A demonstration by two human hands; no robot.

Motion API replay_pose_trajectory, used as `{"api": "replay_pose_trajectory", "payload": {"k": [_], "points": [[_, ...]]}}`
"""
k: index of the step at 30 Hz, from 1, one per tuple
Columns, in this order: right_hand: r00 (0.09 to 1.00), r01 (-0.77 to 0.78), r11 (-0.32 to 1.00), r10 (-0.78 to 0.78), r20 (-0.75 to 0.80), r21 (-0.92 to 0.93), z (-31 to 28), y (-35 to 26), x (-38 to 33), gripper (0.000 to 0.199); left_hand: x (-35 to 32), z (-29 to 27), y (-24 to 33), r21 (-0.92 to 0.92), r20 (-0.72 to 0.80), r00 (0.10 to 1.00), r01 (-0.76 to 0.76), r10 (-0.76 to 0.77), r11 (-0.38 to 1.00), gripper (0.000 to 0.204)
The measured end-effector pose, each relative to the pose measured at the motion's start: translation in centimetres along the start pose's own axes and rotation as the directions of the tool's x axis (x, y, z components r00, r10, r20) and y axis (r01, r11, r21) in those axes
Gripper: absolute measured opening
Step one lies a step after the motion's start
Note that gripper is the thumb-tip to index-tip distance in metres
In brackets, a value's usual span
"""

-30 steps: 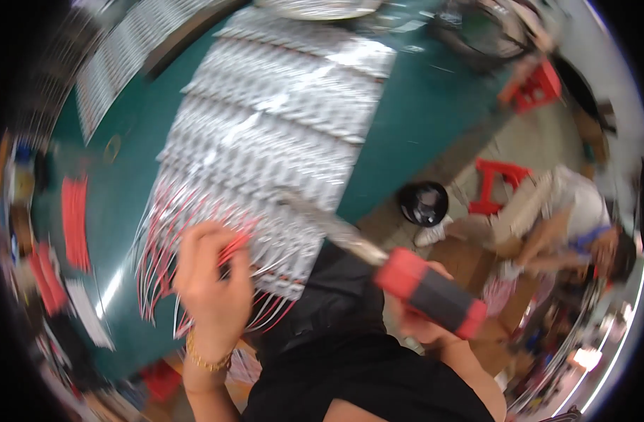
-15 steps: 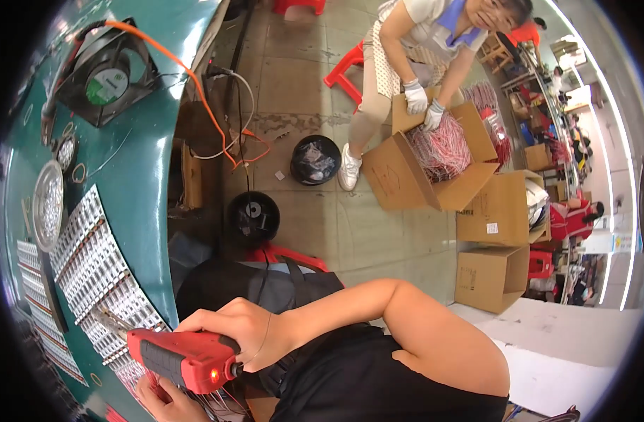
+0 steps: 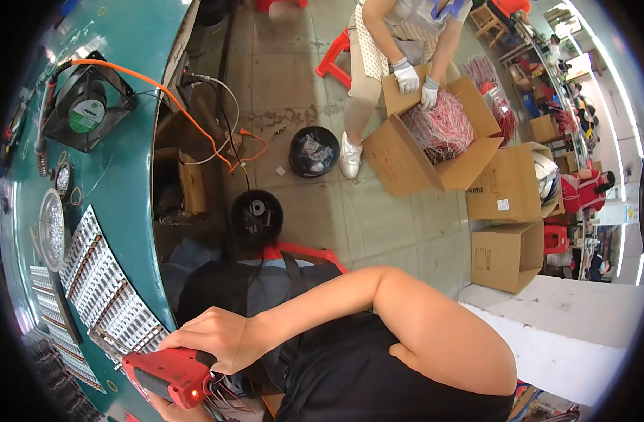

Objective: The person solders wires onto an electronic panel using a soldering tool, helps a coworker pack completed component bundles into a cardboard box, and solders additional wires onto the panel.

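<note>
My right hand point(image 3: 220, 341) is wrapped round a red-and-black handheld power tool point(image 3: 168, 376) with a small red light lit at its near end. The tool sits over the front edge of the green table, against a sheet of small white-and-silver strip pieces point(image 3: 114, 285). Beneath it, my left hand point(image 3: 170, 409) shows only in part, its fingers hidden by the tool. Thin red and white wires point(image 3: 227, 402) hang beside the tool's near end.
On the green table point(image 3: 135, 169) stand a black fan point(image 3: 90, 112), a round metal dish of small parts point(image 3: 52, 228) and a second sheet of strips point(image 3: 65, 327). An orange cable point(image 3: 167, 91) drops off the edge. Opposite, a gloved person handles wire bundles point(image 3: 441, 126) in a cardboard box point(image 3: 399, 162).
The view has shifted, and the tool with my right hand sits slightly lower and further left in it. My left hand, with fingers visible before beside red wires, is now mostly covered by the tool.
</note>
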State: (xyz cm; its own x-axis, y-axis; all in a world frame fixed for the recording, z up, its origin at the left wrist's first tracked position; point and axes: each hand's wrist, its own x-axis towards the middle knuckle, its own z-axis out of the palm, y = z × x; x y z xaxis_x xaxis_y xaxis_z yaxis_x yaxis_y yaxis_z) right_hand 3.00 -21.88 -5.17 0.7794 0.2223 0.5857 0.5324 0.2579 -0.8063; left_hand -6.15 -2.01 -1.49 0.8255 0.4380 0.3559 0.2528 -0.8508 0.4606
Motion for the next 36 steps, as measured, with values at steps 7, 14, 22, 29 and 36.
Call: {"api": "replay_pose_trajectory", "payload": {"k": [7, 14, 22, 29, 36], "points": [[1.0, -0.005, 0.999, 0.005, -0.017, -0.036, -0.9, 0.6, -0.4, 0.068, -0.4, 1.6, -5.2, -0.178, -0.102, 0.995, -0.009, -0.009, 0.984, 0.019], [1.0, -0.008, 0.999, 0.008, -0.006, 0.037, 0.2, 1.3, -0.4, 0.067, 1.0, 2.6, -8.0, -0.313, -0.28, 0.959, -0.05, -0.042, 0.948, 0.019], [0.996, 0.035, 0.994, -0.027, -0.086, 0.102, -0.5, -0.3, -0.7, 0.063, -2.6, -2.6, -0.8, -0.239, -0.127, 0.992, -0.01, -0.021, 0.971, 0.017], [0.991, -0.087, 0.958, 0.11, -0.071, 0.274, -0.3, -1.8, -1.1, 0.057, -5.4, -3.2, 5.3, -0.158, 0.05, 0.997, 0.06, -0.053, 0.986, 0.015], [0.918, -0.394, 0.775, 0.353, 0.179, 0.494, -0.1, -4.0, -0.3, 0.049, -5.5, -1.5, 11.1, -0.149, 0.162, 0.962, -0.198, 0.221, 0.969, 0.014]]}}
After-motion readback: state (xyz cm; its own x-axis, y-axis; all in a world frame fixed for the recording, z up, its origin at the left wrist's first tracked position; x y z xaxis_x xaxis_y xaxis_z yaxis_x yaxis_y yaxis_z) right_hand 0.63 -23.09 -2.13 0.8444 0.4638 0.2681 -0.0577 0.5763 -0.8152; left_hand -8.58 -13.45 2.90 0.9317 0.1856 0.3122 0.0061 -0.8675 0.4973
